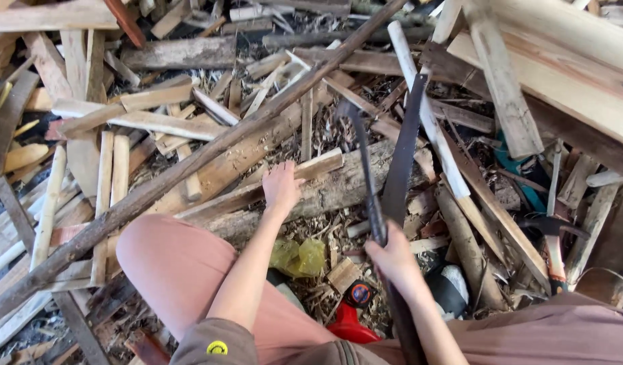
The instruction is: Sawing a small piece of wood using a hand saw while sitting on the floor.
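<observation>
Left hand (282,187) at frame centre, fingers flat on split log (338,186), right hand (393,257) lower right, fist closed round dark curved billhook (365,162), scrap timber pile (142,122) around.

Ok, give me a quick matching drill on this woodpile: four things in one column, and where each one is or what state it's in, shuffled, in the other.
Things:
1. left hand
2. right hand
3. axe
4. yellow scrap

Places or states:
A. lying among the offcuts at far right
B. gripping the hooked blade
C. on the chips between the knees
D. resting on a split log

Pairs: 1-D, 2-B, 3-A, 4-C
</observation>
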